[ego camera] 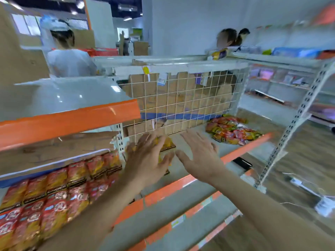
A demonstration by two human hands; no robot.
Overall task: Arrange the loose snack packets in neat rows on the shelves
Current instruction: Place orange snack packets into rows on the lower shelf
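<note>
My left hand (147,156) lies flat with spread fingers on yellow and black snack packets (167,144) at the left end of the white shelf (192,142). Just to the right, my right hand (200,156) hovers open with straight fingers and holds nothing. A loose heap of red and yellow packets (233,131) sits at the far right of the same shelf, apart from both hands. Neat rows of red and yellow packets (54,189) fill the neighbouring shelf at the lower left.
A white wire grid (181,98) backs the shelf, with cardboard boxes behind it. An orange beam (68,120) runs above the left shelf. Two people stand beyond the shelving. More stocked shelves (290,73) and a perforated upright (293,124) stand at the right.
</note>
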